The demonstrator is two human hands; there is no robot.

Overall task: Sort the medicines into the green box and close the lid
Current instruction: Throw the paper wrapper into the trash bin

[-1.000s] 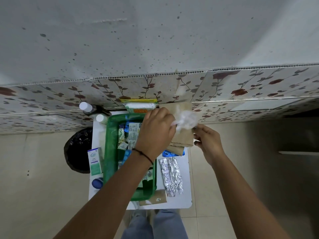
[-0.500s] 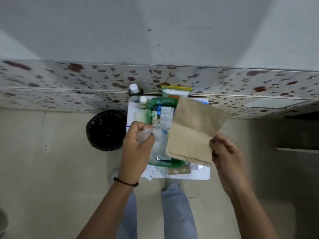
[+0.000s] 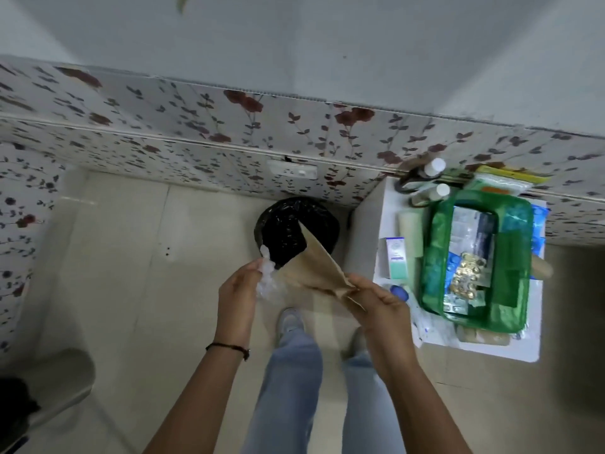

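My left hand (image 3: 236, 291) was closed around a crumpled piece of clear plastic (image 3: 267, 283), which stuck out past my fingers toward the bin. My right hand (image 3: 381, 301) pinched one end of a brown paper bag (image 3: 316, 268), and the bag's far corner reached out over the mouth of the bin (image 3: 296, 231), which was lined with a black bag and stood on the floor against the flowered wall. Both hands were over the floor, above my feet, well apart from the small white table (image 3: 370, 224) to my right. On that table sat the green box (image 3: 435, 257), open, with medicine packets lying inside it, among them a gold blister strip (image 3: 466, 278) near its middle. Just left of the box, on the table, lay a white and green carton (image 3: 396, 258) and a pale roll (image 3: 411, 234). Two bottles with white caps (image 3: 435, 166) stood at the table's far edge by the wall, and a blue cap (image 3: 400, 292) showed near my right hand at the table's near corner.
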